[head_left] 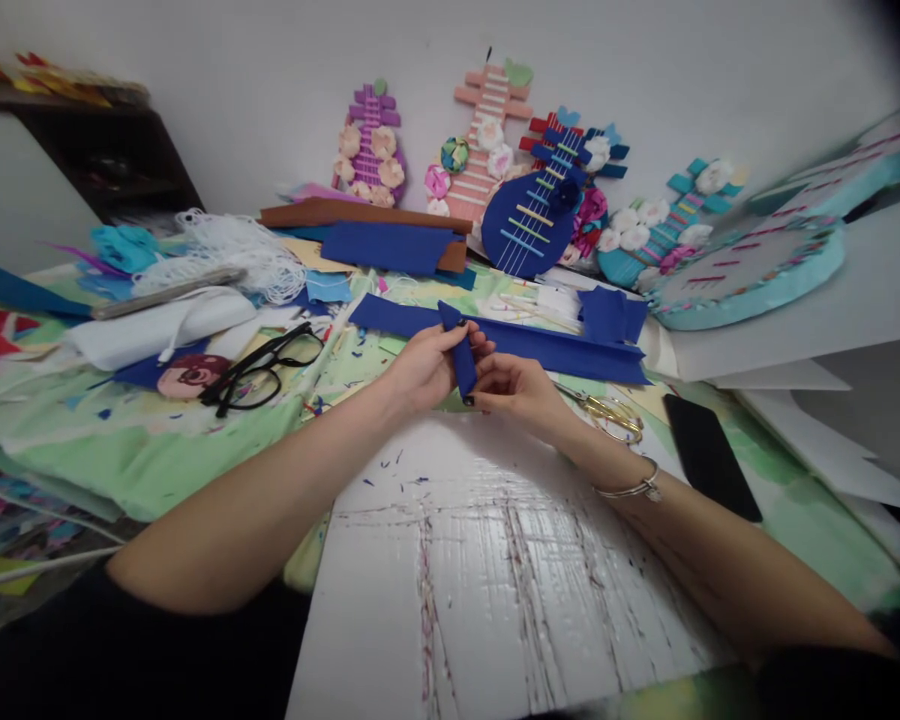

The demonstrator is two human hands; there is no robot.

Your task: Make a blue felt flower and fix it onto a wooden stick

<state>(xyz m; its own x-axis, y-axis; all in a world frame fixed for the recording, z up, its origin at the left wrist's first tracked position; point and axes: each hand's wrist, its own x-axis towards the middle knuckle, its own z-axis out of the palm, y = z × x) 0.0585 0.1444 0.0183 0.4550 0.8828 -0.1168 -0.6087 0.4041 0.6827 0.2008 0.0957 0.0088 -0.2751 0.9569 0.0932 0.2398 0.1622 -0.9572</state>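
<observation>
We have the small blue piece (463,365) up between both hands, above the far edge of the scored white board (465,580), tilted so its upper end leans to our left. Our left hand (427,370) is closed around its upper part, thumb over the near face and fingers behind. Our right hand (521,393) has the fingers curled in, with thumb and fingertips closed at the lower end.

We judge the piece to be very light, a folded or rolled bit of paper-like or thin felt-like sheet; which of these, we cannot tell. Its face looks matte, so we expect it to grip well rather than slip. The layering should give it a little stiffness along its length, but it probably dents or creases under a hard pinch, and the edges could spring open if let go. Best, we think, to hold it flat between thumb and fingers near each end, pressing along the fold and not across the middle.

The long blue strip (570,352) lying behind our hands on the surface (262,450) looks like the same material. The gold-handled scissors (613,416) lie just beyond our right wrist.
</observation>
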